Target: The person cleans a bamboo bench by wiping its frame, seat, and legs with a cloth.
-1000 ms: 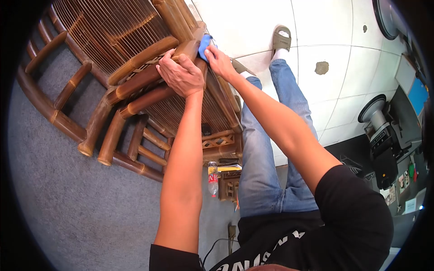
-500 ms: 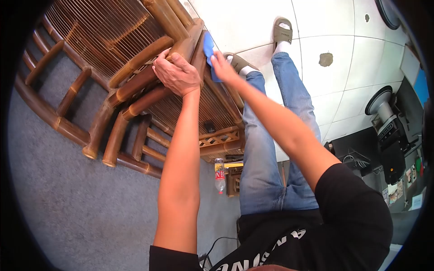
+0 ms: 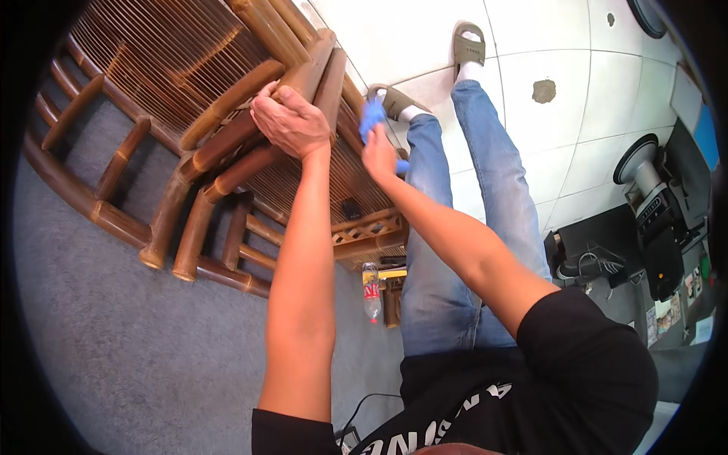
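My left hand (image 3: 292,125) curls over a thick bamboo pole of the brown bamboo chair (image 3: 246,130), its fingertips partly hidden behind the pole. A blue cloth (image 3: 371,115) is bunched in my right hand (image 3: 381,155), whose fingers are closed around it. Part of the cloth sticks out above the fingers and a corner shows beside the wrist. My right hand is just to the right of the chair's outer poles, near my knee; whether the cloth touches the bamboo I cannot tell.
A plastic bottle with a red label (image 3: 371,292) stands near a lower bamboo piece with lattice (image 3: 368,233). White floor tiles (image 3: 531,23) lie beyond my sandals (image 3: 469,47); grey floor (image 3: 189,349) is at left. A black machine with a round pad (image 3: 654,208) is at right.
My right hand has pulled the blue cloth off the chair's pole, moving towards me and slightly right. The cloth is now more bunched. My left hand stays on the chair.
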